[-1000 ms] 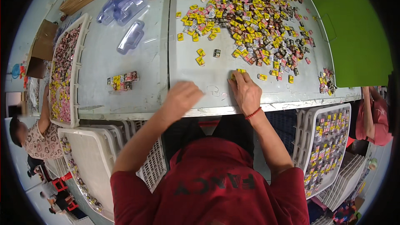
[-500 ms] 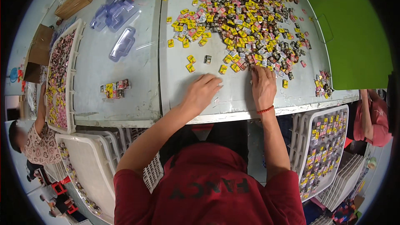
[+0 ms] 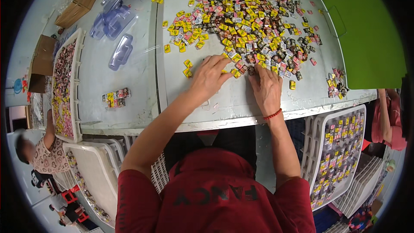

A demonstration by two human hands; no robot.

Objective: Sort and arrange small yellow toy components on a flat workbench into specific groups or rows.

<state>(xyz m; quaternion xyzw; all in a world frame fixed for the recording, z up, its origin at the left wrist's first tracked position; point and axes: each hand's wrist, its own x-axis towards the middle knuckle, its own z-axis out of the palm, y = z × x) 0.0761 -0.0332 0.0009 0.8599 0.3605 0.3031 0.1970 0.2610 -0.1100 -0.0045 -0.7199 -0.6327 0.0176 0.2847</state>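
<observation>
- Small wrapped packets, yellow, pink and dark, are lying in a broad heap across the far side of the grey worktop, pointing every which way.
- Left hand is resting at the heap's near edge, fingers spread over loose packets.
- Right hand is lying flat beside it, fingers together, touching packets.
- Short row of packets is lying apart, long axis left to right.
- White tray of sorted packets is standing below right.

a pale worktable beside a green panel, with white trays perhaps stacked below.
</observation>
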